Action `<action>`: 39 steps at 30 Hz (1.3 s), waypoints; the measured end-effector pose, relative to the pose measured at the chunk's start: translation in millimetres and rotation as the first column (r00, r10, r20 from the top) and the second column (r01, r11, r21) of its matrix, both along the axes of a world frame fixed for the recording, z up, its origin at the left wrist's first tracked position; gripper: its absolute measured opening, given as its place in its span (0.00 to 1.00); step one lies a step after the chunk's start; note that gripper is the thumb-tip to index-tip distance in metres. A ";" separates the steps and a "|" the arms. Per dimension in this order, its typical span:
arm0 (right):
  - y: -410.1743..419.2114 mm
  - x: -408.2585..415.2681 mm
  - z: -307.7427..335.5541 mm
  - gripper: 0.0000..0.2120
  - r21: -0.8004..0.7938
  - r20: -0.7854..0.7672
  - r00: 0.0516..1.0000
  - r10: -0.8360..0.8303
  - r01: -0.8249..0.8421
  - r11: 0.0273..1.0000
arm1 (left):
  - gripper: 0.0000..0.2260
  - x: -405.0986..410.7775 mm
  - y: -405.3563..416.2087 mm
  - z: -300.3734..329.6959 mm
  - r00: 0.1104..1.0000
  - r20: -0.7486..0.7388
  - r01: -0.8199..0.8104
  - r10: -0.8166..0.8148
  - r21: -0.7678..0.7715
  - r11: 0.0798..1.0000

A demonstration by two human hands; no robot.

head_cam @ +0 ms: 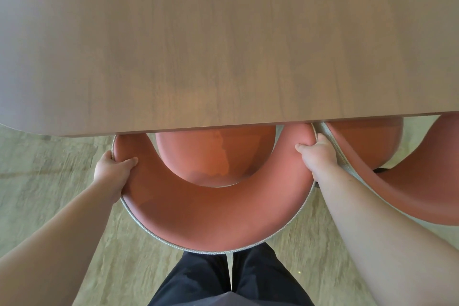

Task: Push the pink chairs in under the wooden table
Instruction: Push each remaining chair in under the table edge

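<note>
While the left hand [113, 169] and right hand [316, 154] each curl round an arm of the near chair [211, 216], its seat half under the table [223, 45], a straight push seems next, the second of two chairs [409, 194] waiting at right.

Counter [223, 45]: matt wood-grain top. Pink chair [211, 216]: smooth matt pink upholstery, grey woven cloth on outer back. Floor [62, 156]: pale, rough-streaked.
</note>
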State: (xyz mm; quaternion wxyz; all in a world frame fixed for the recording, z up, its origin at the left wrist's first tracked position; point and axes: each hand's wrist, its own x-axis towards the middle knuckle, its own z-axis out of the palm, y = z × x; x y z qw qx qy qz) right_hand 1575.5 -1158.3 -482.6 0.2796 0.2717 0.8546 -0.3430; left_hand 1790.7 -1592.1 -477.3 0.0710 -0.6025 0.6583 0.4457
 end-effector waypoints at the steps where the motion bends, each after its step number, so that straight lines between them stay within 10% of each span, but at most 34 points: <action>1: -0.4 0.5 -0.2 0.37 0.000 -0.001 1.000 -0.002 0.002 1.000 | 0.13 -0.1 -0.1 0.0 1.000 0.007 0.001 -0.001 -0.002 1.000; 14: -13.3 16.8 27.0 0.31 0.063 -0.057 0.998 0.002 0.001 0.998 | 0.14 -4.4 9.4 26.1 1.000 -0.022 -0.004 0.005 0.067 0.998; 18: -23.7 41.0 53.2 0.31 0.037 -0.119 0.993 -0.015 0.019 0.999 | 0.28 0.5 18.5 54.5 0.997 -0.071 0.009 -0.004 0.065 0.998; 27: -37.3 111.2 134.9 0.24 -0.187 -0.255 0.952 -0.167 0.121 0.975 | 0.10 0.2 42.4 127.5 0.946 -0.316 0.149 -0.078 0.207 0.967; 39: -30.2 227.8 229.1 0.18 -0.595 -0.254 0.851 -0.460 0.238 0.768 | 0.15 27.6 82.8 215.5 0.777 -0.548 0.441 -0.309 0.125 0.889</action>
